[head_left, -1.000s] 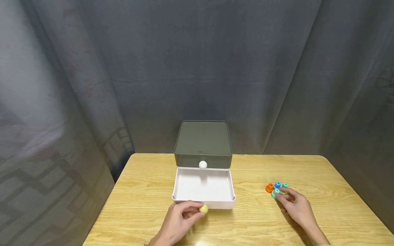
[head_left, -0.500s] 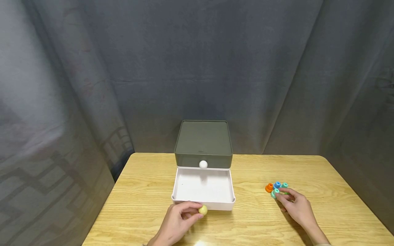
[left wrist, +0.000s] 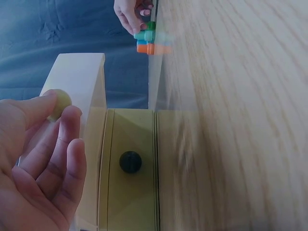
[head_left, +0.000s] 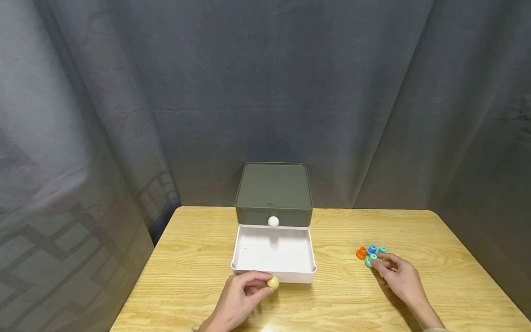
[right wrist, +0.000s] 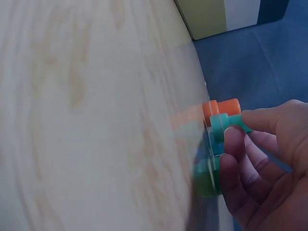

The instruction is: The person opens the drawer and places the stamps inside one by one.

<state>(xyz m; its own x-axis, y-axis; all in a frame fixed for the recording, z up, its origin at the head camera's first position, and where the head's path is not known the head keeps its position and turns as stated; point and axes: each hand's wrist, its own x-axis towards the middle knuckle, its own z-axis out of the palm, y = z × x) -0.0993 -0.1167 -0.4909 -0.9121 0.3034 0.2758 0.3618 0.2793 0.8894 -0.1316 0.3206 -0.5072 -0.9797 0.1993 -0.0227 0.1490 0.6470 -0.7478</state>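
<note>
In the head view, my left hand [head_left: 238,299] pinches the yellow knob [head_left: 273,282] of a white drawer [head_left: 286,277], which stands pulled out of a small chest. My fingertips hold that knob in the left wrist view too. Over on the right, my right hand [head_left: 400,276] pinches a mint-green stepped peg [head_left: 370,261] standing on the table. Close beside it are an orange peg [head_left: 361,253], a blue peg [head_left: 372,250] and a teal peg [head_left: 381,250]. A darker green piece [right wrist: 207,180] is partly hidden behind my right fingers.
The chest's dark grey-green upper part [head_left: 274,186] bears a white knob [head_left: 273,222]. Beneath the white drawer, a yellowish drawer front [left wrist: 130,202] with a dark knob [left wrist: 130,162] is closed. A grey curtain [head_left: 265,92] hangs behind the wooden table [head_left: 199,249].
</note>
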